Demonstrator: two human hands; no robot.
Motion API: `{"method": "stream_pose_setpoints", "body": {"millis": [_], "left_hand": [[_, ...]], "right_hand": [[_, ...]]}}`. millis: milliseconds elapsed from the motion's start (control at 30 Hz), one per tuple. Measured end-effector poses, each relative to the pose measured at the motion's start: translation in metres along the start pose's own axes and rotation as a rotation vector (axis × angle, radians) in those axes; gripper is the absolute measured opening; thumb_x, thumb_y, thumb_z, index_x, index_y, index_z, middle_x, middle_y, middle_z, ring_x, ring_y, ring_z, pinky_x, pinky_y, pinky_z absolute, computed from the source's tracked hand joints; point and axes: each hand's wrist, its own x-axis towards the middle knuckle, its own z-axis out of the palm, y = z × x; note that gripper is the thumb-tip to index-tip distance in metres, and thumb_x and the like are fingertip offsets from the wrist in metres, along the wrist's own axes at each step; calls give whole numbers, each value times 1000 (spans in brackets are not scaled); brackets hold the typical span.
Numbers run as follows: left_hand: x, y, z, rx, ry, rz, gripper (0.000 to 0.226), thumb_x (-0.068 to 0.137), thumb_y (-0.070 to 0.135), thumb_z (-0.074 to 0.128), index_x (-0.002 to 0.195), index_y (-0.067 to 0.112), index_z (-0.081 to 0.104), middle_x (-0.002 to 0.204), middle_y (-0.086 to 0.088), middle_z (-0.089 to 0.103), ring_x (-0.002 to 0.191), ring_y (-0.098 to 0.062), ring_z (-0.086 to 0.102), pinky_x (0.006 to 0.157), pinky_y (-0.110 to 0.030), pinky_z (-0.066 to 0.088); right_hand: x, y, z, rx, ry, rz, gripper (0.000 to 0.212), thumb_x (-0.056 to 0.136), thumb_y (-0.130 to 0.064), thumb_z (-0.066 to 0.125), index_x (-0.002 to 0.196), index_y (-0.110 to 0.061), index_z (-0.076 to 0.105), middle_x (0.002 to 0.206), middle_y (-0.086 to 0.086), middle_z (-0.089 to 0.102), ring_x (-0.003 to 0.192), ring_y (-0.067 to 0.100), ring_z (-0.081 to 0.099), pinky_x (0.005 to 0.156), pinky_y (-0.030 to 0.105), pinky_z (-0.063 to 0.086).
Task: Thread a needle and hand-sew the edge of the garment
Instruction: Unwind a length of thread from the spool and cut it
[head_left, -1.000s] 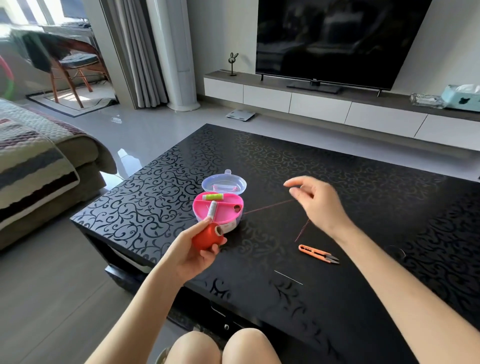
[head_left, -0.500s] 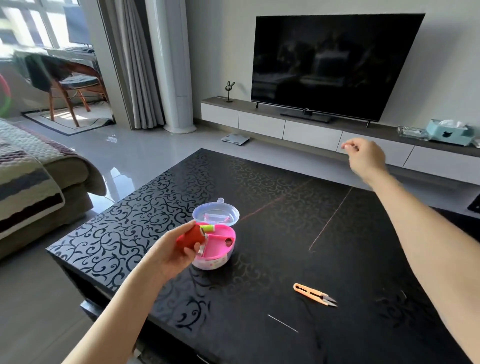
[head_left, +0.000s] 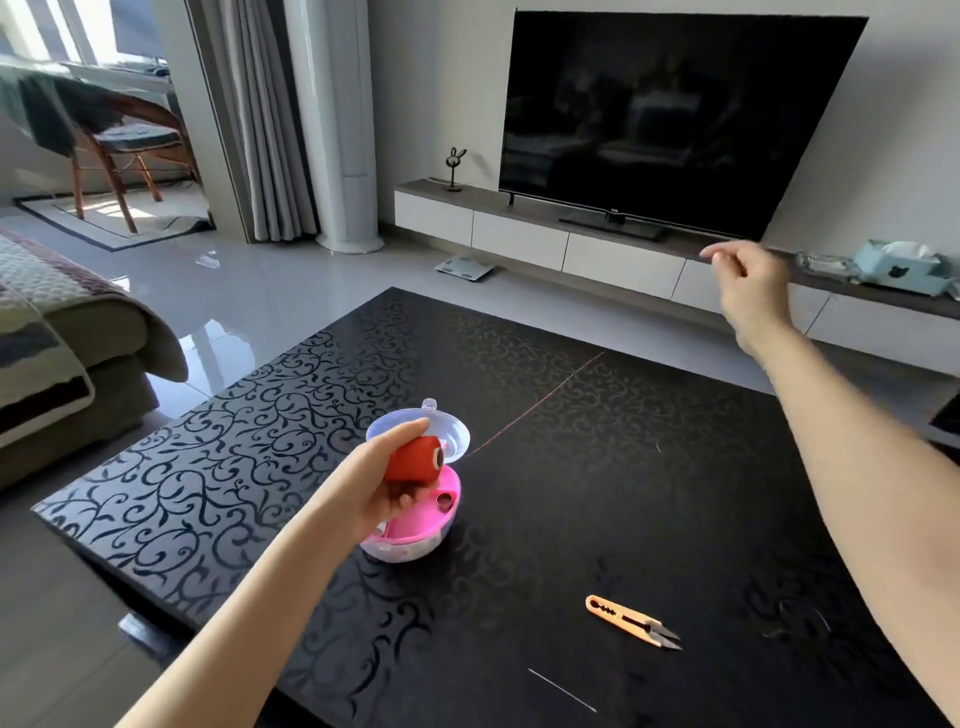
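Observation:
My left hand (head_left: 382, 483) grips a red thread spool (head_left: 415, 458) just above the pink sewing kit box (head_left: 421, 530), whose clear lid (head_left: 457, 434) is flipped open. A thin red thread (head_left: 535, 405) runs taut from the spool up and right across the table toward my right hand (head_left: 748, 283). That hand is raised far out to the right with thumb and finger pinched together on the thread end. A needle (head_left: 563, 690) lies on the black patterned table (head_left: 260, 441) near its front edge. No garment is in view.
Orange thread snips (head_left: 631, 621) lie on the table right of centre. A sofa with a striped blanket (head_left: 47, 338) stands at the left. Beyond the table are a low TV bench (head_left: 519, 228), a large TV (head_left: 670, 119) and a tissue box (head_left: 906, 262).
My right hand has pulled the thread far up and to the right, drawing out a long length. My left hand has kept the spool by the kit box, turning it on its side.

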Motion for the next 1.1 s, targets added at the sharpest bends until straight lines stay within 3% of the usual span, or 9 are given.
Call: {"method": "stream_pose_setpoints", "body": {"millis": [67,167,267,367,500,600,700,900,1100], "left_hand": [[-3,-13,-4,5,19,-17,22,90,32,60,92,11,58,56,-3,58,36,-14,50,33,-14,33],[-7,-27,-6,14,49,-47,27,90,29,62,110,13,54,71,-9,58,38,-18,53,33,-16,36],[-12,-31,3,15,46,-56,21,90,26,62,103,12,54,68,-14,58,36,-20,52,33,-16,37],[-15,-31,18,57,18,-65,20,91,28,61,87,10,54,53,-12,60,38,-19,52,35,-17,38],[-17,-32,34,76,-58,-57,43,80,31,73,106,-1,58,71,-22,66,47,-27,61,38,-22,45],[-21,-33,35,73,-77,-27,78,59,35,85,120,-4,53,84,-21,67,57,-32,66,38,-23,47],[-35,-31,29,106,-150,-42,72,56,35,82,113,-1,56,91,-21,68,67,-33,70,39,-21,47],[-50,-50,-12,-36,-138,-82,25,75,17,71,94,2,68,121,-21,57,90,-33,70,50,-21,54],[-56,-73,-41,-374,33,-158,29,76,22,66,101,7,59,93,-15,62,66,-23,69,36,-13,43]], "right_hand": [[-33,36,15,-72,-171,93,21,99,-15,46,97,-14,68,63,-4,52,55,11,44,54,27,37],[-76,77,28,-433,-402,164,27,98,-21,45,97,-14,72,83,4,70,83,25,60,84,37,42],[-107,74,34,-782,-334,69,31,96,-14,43,113,-16,69,115,11,68,110,33,56,106,42,29],[-142,35,46,-507,-266,-106,51,77,10,50,125,-3,60,126,16,62,119,32,54,112,43,27],[-214,-45,57,317,-940,65,87,57,7,44,142,-8,38,134,-2,50,127,9,47,111,20,32],[-245,-62,61,330,-1192,39,58,81,5,53,133,-21,48,107,-6,62,97,-2,59,91,19,46],[-256,-59,54,180,-1095,-103,21,94,-10,55,112,-18,64,90,-5,67,79,-2,58,78,19,45],[-279,-48,23,99,-1022,-111,21,99,-15,51,98,-11,72,70,-25,62,69,-5,57,71,8,38],[-292,-36,2,66,-990,-52,22,98,-14,52,94,-13,73,62,-22,61,60,1,53,69,14,43]]}}
